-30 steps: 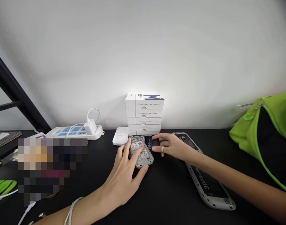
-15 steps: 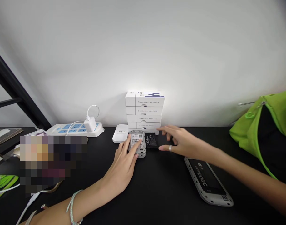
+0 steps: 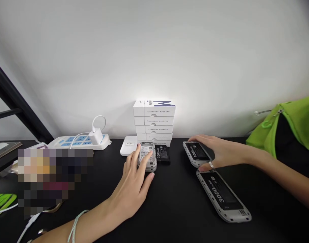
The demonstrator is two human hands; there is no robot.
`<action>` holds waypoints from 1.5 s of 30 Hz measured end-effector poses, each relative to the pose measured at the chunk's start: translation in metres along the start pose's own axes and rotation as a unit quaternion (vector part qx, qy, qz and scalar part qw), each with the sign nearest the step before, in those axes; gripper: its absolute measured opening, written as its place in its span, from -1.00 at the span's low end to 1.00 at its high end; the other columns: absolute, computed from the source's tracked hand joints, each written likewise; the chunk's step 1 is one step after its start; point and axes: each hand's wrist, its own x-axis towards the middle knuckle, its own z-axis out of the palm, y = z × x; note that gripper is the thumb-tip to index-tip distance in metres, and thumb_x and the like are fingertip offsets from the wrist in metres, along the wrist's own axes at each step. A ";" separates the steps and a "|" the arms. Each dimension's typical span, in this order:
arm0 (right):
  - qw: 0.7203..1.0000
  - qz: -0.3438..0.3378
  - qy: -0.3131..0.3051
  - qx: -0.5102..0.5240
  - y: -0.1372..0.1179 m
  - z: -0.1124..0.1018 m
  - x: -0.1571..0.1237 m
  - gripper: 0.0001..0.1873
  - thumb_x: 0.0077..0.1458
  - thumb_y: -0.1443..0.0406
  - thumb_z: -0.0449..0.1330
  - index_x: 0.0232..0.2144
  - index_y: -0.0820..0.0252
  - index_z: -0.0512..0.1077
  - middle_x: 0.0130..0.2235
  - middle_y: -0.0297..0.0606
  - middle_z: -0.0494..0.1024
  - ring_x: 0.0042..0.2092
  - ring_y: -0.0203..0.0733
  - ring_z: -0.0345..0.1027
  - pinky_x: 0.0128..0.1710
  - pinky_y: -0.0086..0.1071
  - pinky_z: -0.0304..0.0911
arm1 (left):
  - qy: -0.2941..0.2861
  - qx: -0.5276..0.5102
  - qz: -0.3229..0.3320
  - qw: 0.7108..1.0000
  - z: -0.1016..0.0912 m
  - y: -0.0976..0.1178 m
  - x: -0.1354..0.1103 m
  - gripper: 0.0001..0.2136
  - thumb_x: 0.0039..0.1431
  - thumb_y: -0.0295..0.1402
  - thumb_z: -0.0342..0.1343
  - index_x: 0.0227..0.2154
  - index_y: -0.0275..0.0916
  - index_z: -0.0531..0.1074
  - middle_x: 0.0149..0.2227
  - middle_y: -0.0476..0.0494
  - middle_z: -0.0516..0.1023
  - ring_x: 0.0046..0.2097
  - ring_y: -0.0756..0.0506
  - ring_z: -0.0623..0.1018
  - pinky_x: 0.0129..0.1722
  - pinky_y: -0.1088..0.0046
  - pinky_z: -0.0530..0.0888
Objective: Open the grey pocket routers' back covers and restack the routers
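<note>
My left hand point(image 3: 131, 192) is half open, pressing the stacked grey devices point(image 3: 146, 165); right hand point(image 3: 221, 153) spreads wide, touching a 3000mAh unit point(image 3: 196, 154).

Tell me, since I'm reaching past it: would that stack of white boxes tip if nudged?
It would probably topple easily: the stack of white boxes is tall and narrow, with boxes slightly out of line. They look like light card, so they would likely slide off each other.

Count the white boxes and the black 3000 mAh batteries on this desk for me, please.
White boxes: 5
Loose black 3000 mAh battery: 1
Black 3000 mAh batteries in grey casings: 2
Total: 8
</note>
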 end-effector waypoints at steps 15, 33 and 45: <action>0.982 -0.178 0.042 0.055 -0.118 0.076 -0.032 -0.33 -0.13 -0.16 0.31 -0.19 0.23 0.37 -0.19 -0.12 0.41 -0.15 0.05 0.31 -0.16 -0.05 0.35 | -0.117 -0.133 0.084 0.981 0.003 0.019 -0.017 0.11 -0.28 -0.06 0.45 0.26 0.02 -0.18 0.17 -0.31 0.20 0.05 -0.37 0.45 -0.01 -0.07 0.48; 0.949 -0.108 0.123 0.269 -0.127 0.053 -0.052 -0.57 0.08 0.44 0.15 -0.07 -0.12 0.21 -0.19 -0.42 0.56 -0.25 -0.18 0.50 -0.33 -0.39 0.36 | 0.057 -0.188 0.100 0.975 0.007 0.010 -0.011 -0.20 -0.17 -0.35 0.36 0.04 -0.06 -0.09 0.21 -0.36 0.00 0.18 -0.34 0.28 -0.01 0.07 0.42; 0.887 0.050 0.045 0.457 -0.068 0.049 0.035 -0.45 -0.10 0.08 0.39 -0.22 0.12 0.18 -0.61 -0.56 0.38 -0.55 -0.35 0.22 -0.45 -0.37 0.20 | 0.033 -0.097 -0.062 0.993 -0.001 -0.004 0.007 -0.53 0.33 -0.18 -0.01 0.24 0.07 0.00 0.34 -0.18 -0.02 0.36 -0.34 -0.05 0.21 -0.20 0.14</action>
